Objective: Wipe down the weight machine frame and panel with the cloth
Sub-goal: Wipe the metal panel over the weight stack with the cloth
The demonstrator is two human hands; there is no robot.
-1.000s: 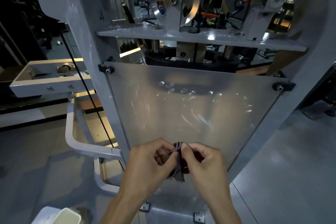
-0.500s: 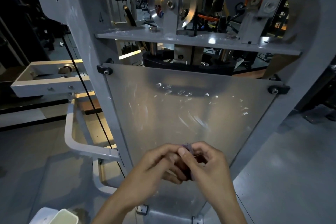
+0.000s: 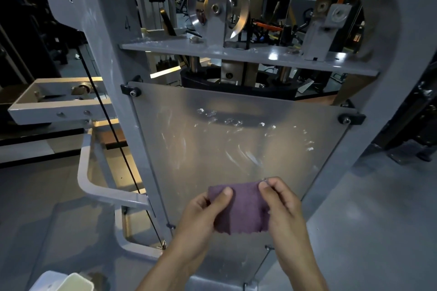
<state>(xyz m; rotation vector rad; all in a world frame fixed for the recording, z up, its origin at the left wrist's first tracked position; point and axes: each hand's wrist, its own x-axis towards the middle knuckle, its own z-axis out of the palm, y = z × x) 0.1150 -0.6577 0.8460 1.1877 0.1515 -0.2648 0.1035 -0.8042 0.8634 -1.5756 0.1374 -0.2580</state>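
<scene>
Head view: grey gym floor (image 3: 42, 196), a "4" on the grey frame upright (image 3: 111, 30). Left hand (image 3: 201, 215) and right hand (image 3: 283, 203) pinch the purple cloth (image 3: 243, 208) spread before the smeared translucent panel (image 3: 236, 139).

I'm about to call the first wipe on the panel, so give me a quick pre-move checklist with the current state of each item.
1. Purple cloth spread open, not bunched: ok.
2. Left hand pinches the cloth's left edge: ok.
3. Right hand pinches its upper right corner: ok.
4. Cloth flat against the clear panel: cannot tell; it seems held in front of it.
5. Smears to wipe located: ok, white streaks across the panel's middle and upper part.
6. Black cable left of the frame post clear of both hands: ok.
</scene>
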